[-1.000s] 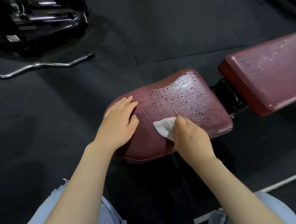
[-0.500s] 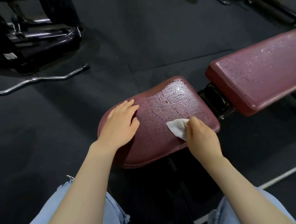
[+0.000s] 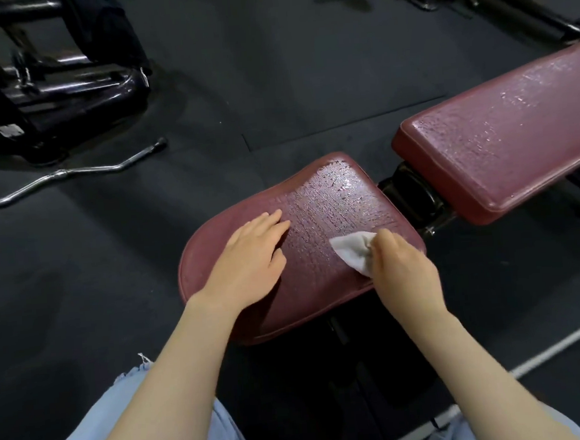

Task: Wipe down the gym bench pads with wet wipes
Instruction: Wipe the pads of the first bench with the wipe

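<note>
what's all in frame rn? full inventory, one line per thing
seat pad: 1, maroon, centre, far half glistening wet
back pad: 1, maroon, right, beyond the seat pad, wet sheen on top
wet wipe: 1, white, on the seat pad's right side
bench hinge bracket: 1, black, between the two pads
curl bar: 1, chrome, on the floor at left
machine frame: 1, black, top left
equipment frame: 1, black, top right
floor mat: black, all around
floor line: 1, white, lower right
jeans: light blue, bottom edge
left hand: flat on the seat pad
right hand: pinches the wet wipe
</note>
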